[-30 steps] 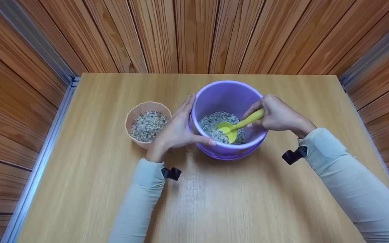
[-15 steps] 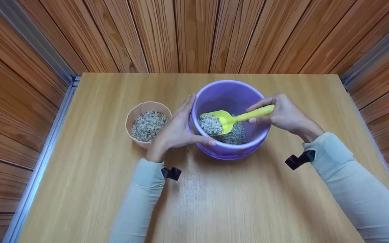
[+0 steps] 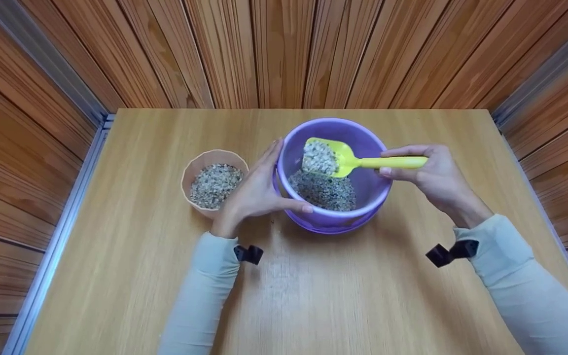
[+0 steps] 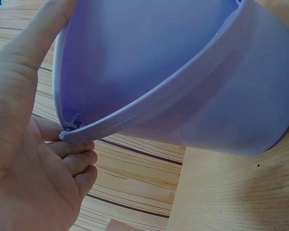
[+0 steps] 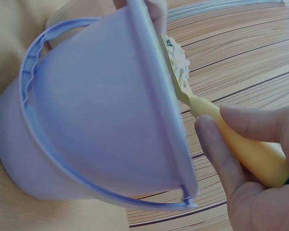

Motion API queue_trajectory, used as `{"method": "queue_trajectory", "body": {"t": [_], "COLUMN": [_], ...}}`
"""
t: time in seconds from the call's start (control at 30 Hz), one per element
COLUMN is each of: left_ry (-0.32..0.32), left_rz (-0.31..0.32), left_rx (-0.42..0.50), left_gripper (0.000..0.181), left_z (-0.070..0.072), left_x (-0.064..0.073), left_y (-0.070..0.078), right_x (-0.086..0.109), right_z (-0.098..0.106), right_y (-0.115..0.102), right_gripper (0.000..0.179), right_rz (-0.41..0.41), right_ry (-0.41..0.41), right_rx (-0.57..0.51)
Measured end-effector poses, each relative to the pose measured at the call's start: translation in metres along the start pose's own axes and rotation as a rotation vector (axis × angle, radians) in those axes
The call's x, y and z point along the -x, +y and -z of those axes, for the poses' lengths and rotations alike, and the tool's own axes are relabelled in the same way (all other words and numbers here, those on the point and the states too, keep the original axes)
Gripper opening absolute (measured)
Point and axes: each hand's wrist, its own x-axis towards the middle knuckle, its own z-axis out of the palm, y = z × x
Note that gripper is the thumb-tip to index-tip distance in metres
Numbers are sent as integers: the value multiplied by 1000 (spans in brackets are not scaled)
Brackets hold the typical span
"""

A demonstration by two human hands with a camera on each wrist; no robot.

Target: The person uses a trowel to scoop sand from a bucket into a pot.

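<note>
My right hand [image 3: 444, 180] grips the handle of a small yellow scoop [image 3: 345, 160], level and heaped with pale gravel [image 3: 319, 158]. The scoop's blade is over the mouth of a purple bucket [image 3: 308, 214]; in the right wrist view the thumb and fingers pinch its handle [image 5: 253, 149]. The bucket tilts towards me, with more gravel [image 3: 326, 192] in its bottom. My left hand [image 3: 259, 195] holds the bucket's left side, thumb along the near rim; the left wrist view shows curled fingers [image 4: 79, 163] beside the rim.
Left of the bucket stands a peach-coloured bowl [image 3: 189, 172] holding gravel, partly hidden by my left hand. The bucket's bail handle [image 5: 38, 130] hangs down its side. A wooden table [image 3: 313, 296] lies under everything, with wood-panelled walls [image 3: 279, 54] behind and beside it.
My right hand has lifted the scoop from the gravel in the bucket, levelled it with a heaped load, and drawn back right. My left hand and the bowl stay put.
</note>
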Motion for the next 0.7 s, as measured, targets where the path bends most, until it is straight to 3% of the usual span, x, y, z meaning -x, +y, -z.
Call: {"method": "queue_trajectory", "body": {"t": [0.27, 0.7], "left_ry": [4, 24], "left_rz": [-30, -7], "left_rx": [-1, 4], "left_gripper": [148, 147], "left_z": [0, 5], "left_x": [-1, 5], "left_y": [-1, 0], "right_x": [12, 16], "right_z": [9, 9], "right_y": [0, -2], "right_gripper": [37, 34], "right_rz": [79, 72], "right_ry": [-5, 14], "right_rx": [-327, -367]}}
